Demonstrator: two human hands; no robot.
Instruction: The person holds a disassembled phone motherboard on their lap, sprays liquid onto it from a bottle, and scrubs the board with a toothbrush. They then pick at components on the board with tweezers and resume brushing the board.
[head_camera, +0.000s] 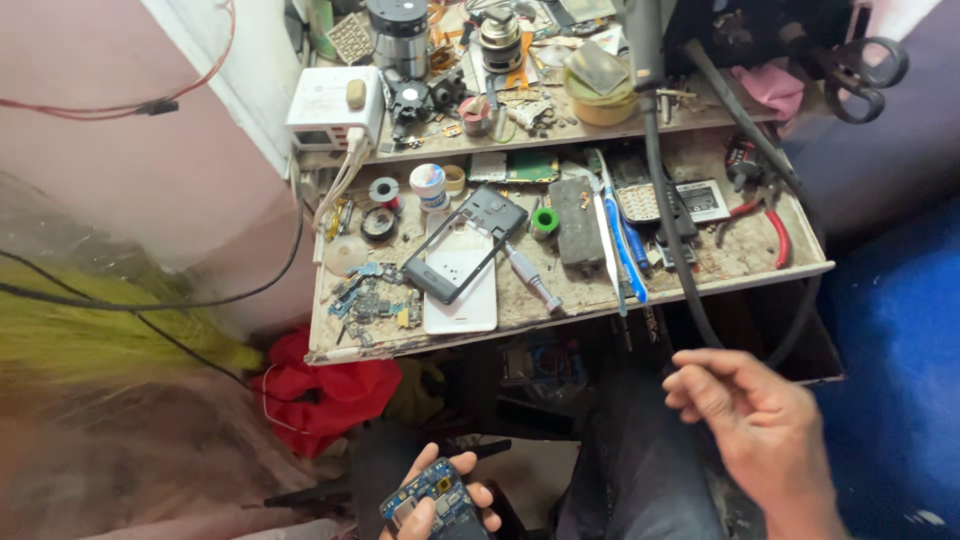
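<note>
Cluttered surface (700, 270) ahead, strewn with phone frame (465, 245), pliers (765, 215). Low down, left hand (440, 500) grasping blue circuit board (430, 500); right hand (750, 415) loosely curled, empty, beside black cable (672, 230).

Phone frame (463, 243) lies on the bench (740, 262), left of the pliers (765, 215); circuit board (432, 498) sits below, in the left hand (440, 500).
</note>
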